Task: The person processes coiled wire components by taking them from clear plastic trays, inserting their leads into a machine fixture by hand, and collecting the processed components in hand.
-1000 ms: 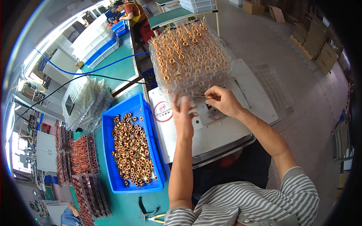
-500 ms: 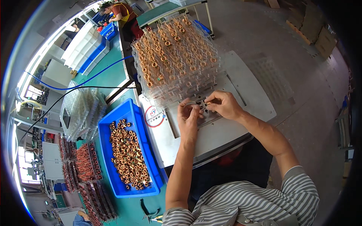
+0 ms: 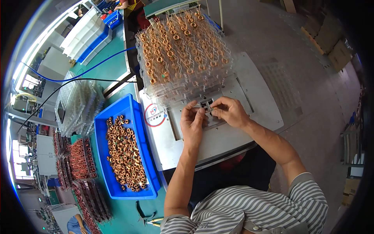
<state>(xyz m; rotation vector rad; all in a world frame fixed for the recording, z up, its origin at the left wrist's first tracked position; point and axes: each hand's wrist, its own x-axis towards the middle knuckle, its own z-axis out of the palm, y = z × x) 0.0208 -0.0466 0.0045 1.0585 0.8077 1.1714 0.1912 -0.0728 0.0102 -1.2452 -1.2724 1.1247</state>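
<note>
Above the small slotted fixture (image 3: pixel 207 104) in the metal machine top (image 3: pixel 259 113), my two hands work close together. My right hand (image 3: pixel 233 113) pinches a tiny copper-coloured piece (image 3: pixel 215 110), apparently a wire-wound ring coil, mostly covered by the fingertips. Opposite it, my left hand (image 3: pixel 192 124) is closed with thumb and forefinger together; whatever lies between them is too small to make out. Just beyond the hands rises a stack of clear plastic trays (image 3: pixel 183 91), its top tray bearing rows of copper ring coils (image 3: pixel 176 37) with long twisted leads.
Left of the machine, a blue bin (image 3: pixel 141 128) holds many loose ring coils (image 3: pixel 125 156). Pliers (image 3: pixel 152 222) lie near the bench's front edge. More clear trays (image 3: pixel 76 107) and racks of reddish coils (image 3: pixel 82 158) stand further left. Blue and black cables (image 3: pixel 93 79) cross the bench.
The whole view has shifted slightly. My fingertips remain close together over the fixture, whose slots show more plainly. A thin wire seen near my left fingers before no longer shows clearly.
</note>
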